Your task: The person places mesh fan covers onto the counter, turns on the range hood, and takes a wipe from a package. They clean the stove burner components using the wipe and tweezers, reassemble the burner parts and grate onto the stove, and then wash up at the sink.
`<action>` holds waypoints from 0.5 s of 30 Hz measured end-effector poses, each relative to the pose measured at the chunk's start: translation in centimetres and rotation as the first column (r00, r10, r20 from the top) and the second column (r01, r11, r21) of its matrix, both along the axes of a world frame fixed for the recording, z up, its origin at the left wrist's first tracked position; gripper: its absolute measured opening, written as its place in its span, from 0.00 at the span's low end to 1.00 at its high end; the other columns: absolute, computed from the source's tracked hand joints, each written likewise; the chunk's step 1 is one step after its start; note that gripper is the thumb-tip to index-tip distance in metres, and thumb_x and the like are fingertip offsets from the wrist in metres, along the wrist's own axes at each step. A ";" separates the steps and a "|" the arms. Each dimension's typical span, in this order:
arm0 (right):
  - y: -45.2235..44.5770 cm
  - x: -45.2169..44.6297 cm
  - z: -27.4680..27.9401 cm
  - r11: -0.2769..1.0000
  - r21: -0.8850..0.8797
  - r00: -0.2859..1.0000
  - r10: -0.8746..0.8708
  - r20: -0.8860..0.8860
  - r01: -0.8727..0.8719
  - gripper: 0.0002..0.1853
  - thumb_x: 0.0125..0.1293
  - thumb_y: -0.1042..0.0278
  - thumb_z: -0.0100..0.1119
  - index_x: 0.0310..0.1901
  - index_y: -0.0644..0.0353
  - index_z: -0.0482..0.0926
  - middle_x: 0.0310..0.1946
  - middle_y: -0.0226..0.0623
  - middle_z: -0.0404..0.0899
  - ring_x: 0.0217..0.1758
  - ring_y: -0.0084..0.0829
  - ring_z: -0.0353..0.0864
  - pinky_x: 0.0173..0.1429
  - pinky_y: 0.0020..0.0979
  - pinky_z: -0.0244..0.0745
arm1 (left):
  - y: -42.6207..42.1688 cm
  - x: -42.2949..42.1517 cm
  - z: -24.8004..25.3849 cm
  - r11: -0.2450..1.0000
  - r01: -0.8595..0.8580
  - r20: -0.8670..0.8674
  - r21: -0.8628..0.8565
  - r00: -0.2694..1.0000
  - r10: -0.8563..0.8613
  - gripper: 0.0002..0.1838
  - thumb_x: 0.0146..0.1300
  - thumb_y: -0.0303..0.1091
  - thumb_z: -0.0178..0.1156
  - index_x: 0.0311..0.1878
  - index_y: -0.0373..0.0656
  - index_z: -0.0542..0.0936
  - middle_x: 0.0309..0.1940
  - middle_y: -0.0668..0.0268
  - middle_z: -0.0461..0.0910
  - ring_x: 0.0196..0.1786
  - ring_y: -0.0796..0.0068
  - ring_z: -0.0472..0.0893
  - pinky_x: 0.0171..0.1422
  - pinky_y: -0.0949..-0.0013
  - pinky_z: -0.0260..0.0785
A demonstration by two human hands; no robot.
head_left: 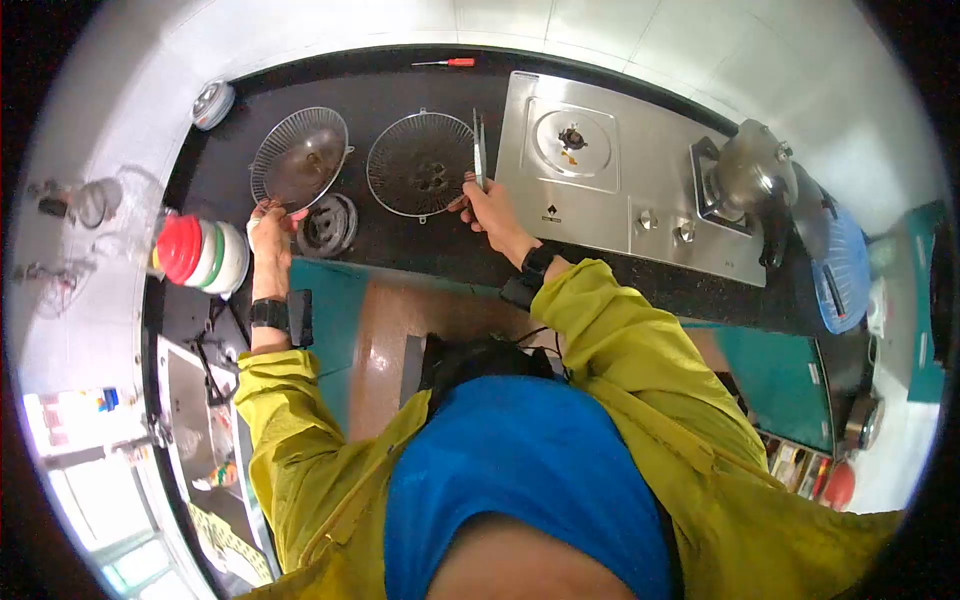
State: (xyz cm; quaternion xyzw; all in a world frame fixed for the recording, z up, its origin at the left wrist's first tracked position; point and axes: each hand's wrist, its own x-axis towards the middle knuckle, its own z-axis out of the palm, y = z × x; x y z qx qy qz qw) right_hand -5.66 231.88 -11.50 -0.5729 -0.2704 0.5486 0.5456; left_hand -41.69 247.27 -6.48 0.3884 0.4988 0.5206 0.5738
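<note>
Dark counter (pixel 365 92) by steel hob (pixel 580 220) | left grip (pixel 270 235): closed on ribbed cover (pixel 302 158) | right grip (pixel 492 210): closed on slim metal tool (pixel 479 150) | support lightly, avoid flexing

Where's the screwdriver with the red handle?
In the head view, the screwdriver lies top middle, by the back edge of the counter, left of the stove, beyond the wire guard nearest it.

The stove (pixel 590 225) bears a black flame-like emblem (pixel 551 210); the lettering (pixel 551 219) beneath is unreadable.
</note>
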 end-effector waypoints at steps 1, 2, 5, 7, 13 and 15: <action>0.7 -0.2 -0.4 1.000 -0.001 1.000 -0.013 0.010 0.013 0.13 0.74 0.59 0.50 0.52 0.56 0.75 0.33 0.34 0.85 0.26 0.18 0.74 0.25 0.24 0.65 | 2.2 -0.4 -1.2 1.000 0.024 -0.003 -0.009 1.000 -0.024 0.17 0.62 0.17 0.51 0.54 0.36 0.70 0.42 0.60 0.80 0.29 0.58 0.85 0.30 0.66 0.76; 1.4 -0.6 -0.9 1.000 -0.005 1.000 -0.024 0.018 0.024 0.13 0.74 0.59 0.50 0.52 0.56 0.75 0.33 0.35 0.85 0.26 0.18 0.74 0.26 0.24 0.65 | 4.5 -1.1 -2.4 0.999 0.047 -0.005 0.012 0.999 -0.047 0.17 0.62 0.17 0.51 0.55 0.35 0.70 0.43 0.59 0.80 0.31 0.56 0.86 0.29 0.66 0.75; 3.7 -1.3 -0.9 0.997 -0.069 0.999 -0.027 0.028 0.029 0.15 0.75 0.58 0.51 0.57 0.55 0.74 0.33 0.35 0.85 0.26 0.18 0.74 0.25 0.23 0.64 | 9.1 -0.4 -4.3 0.999 0.017 0.004 0.043 1.000 -0.017 0.19 0.62 0.16 0.50 0.57 0.35 0.69 0.45 0.58 0.80 0.33 0.51 0.88 0.25 0.69 0.73; 4.9 -2.4 -1.3 0.995 -0.070 0.997 -0.071 0.004 0.071 0.17 0.75 0.57 0.51 0.58 0.55 0.73 0.33 0.34 0.85 0.26 0.19 0.74 0.24 0.22 0.63 | 11.9 -1.8 -6.2 0.998 0.053 -0.057 -0.047 0.997 -0.055 0.19 0.62 0.16 0.50 0.58 0.34 0.68 0.45 0.56 0.80 0.31 0.50 0.87 0.23 0.70 0.72; 8.4 -5.2 -1.4 0.988 -0.065 0.990 -0.142 -0.013 0.141 0.18 0.75 0.56 0.53 0.58 0.58 0.73 0.31 0.33 0.83 0.24 0.20 0.74 0.24 0.23 0.63 | 15.7 -2.4 -7.0 0.996 0.074 -0.065 -0.050 0.995 -0.077 0.21 0.61 0.19 0.49 0.59 0.38 0.66 0.41 0.58 0.77 0.33 0.52 0.88 0.25 0.71 0.70; 8.8 -5.6 -1.9 0.990 -0.037 0.990 -0.139 -0.035 0.138 0.19 0.75 0.56 0.53 0.60 0.57 0.73 0.31 0.31 0.83 0.25 0.20 0.74 0.24 0.24 0.64 | 16.3 -2.3 -7.3 0.996 0.037 -0.100 -0.078 0.994 -0.045 0.22 0.61 0.19 0.50 0.59 0.39 0.66 0.44 0.57 0.78 0.33 0.52 0.88 0.27 0.70 0.70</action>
